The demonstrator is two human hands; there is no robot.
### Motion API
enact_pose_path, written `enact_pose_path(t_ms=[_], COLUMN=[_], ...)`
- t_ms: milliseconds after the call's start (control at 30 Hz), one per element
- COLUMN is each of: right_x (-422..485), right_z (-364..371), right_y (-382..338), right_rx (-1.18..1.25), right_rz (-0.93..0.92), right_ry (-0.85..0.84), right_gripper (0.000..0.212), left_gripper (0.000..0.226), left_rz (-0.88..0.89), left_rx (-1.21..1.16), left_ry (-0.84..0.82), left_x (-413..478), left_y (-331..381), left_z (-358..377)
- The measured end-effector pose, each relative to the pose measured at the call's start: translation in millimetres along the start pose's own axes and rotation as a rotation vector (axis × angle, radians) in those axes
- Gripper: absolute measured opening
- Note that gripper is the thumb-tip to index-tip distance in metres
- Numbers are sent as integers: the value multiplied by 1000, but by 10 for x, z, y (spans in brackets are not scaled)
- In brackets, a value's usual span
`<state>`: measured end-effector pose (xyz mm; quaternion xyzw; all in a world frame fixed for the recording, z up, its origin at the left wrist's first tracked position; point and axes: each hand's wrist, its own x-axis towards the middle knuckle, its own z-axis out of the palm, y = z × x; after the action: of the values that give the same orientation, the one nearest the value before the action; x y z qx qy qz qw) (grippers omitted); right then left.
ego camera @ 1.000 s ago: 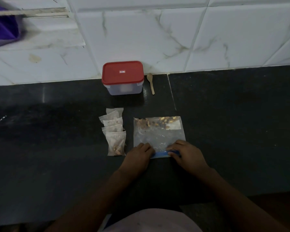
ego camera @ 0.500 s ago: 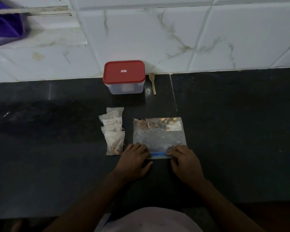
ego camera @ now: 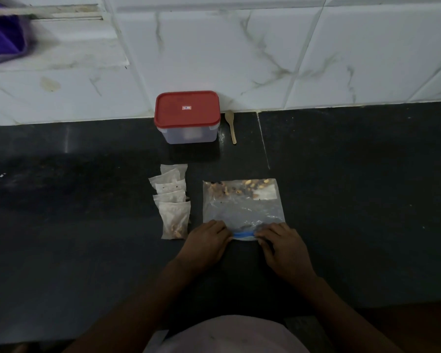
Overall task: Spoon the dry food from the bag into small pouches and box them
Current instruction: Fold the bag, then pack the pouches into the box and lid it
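Note:
A clear zip bag (ego camera: pixel 242 207) lies flat on the dark counter, dry food gathered at its far end and a blue zip strip at its near edge. My left hand (ego camera: pixel 206 244) and my right hand (ego camera: pixel 281 247) both pinch that near edge, a short stretch of blue strip showing between them. Left of the bag, several small pouches (ego camera: pixel 172 200) lie in an overlapping row, the nearest one with food in it. A box with a red lid (ego camera: pixel 187 115) stands shut at the back by the wall. A small wooden spoon (ego camera: pixel 231 126) lies just right of the box.
The dark stone counter (ego camera: pixel 354 189) runs left and right, with a seam right of the spoon. A white marbled tile wall (ego camera: pixel 265 52) rises behind it. Purple cloth (ego camera: pixel 3 39) hangs at the upper left.
Both hands have drawn closer together along the bag's zip edge, leaving less blue strip in sight. The bag, pouches, box and spoon have not shifted on the counter.

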<state>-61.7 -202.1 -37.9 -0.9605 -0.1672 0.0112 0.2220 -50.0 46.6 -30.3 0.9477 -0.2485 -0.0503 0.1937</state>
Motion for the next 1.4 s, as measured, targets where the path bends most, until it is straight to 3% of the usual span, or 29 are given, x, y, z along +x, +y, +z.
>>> enact_pose_path(t_ms=[233, 367, 467, 567, 700, 833, 933, 1133, 1400], right_x=[57, 160, 253, 325, 326, 314, 297, 188, 405], right_z=[24, -41, -100, -132, -98, -103, -50, -24, -110], right_y=[-10, -20, -51, -67, 67, 114, 71, 143, 177], right_rx=[-33, -59, -92, -81, -40, -109, -47, 25, 53], right_rz=[45, 47, 55, 56, 64, 14, -55, -15, -18], right_ry=[-13, -89, -129, -168, -44, 80, 12, -67, -38], right_gripper=[32, 34, 35, 49, 23, 23, 22, 31, 27], left_gripper=[46, 27, 25, 25, 31, 33, 30, 32, 28], left_rz=[-38, -36, -45, -68, -62, -5, 7, 31, -53], left_rx=[-31, -47, -29, -25, 4, 86, 20, -34, -71], left_ry=[-72, -110, -130, -145, -85, -74, -68, -12, -27], left_x=[63, 137, 182, 233, 249, 249, 239, 180, 250], left_y=[-36, -77, -81, -82, -94, -90, -83, -110, -94], left_z=[-4, -21, -33, -43, -34, -18, -16, -37, -58])
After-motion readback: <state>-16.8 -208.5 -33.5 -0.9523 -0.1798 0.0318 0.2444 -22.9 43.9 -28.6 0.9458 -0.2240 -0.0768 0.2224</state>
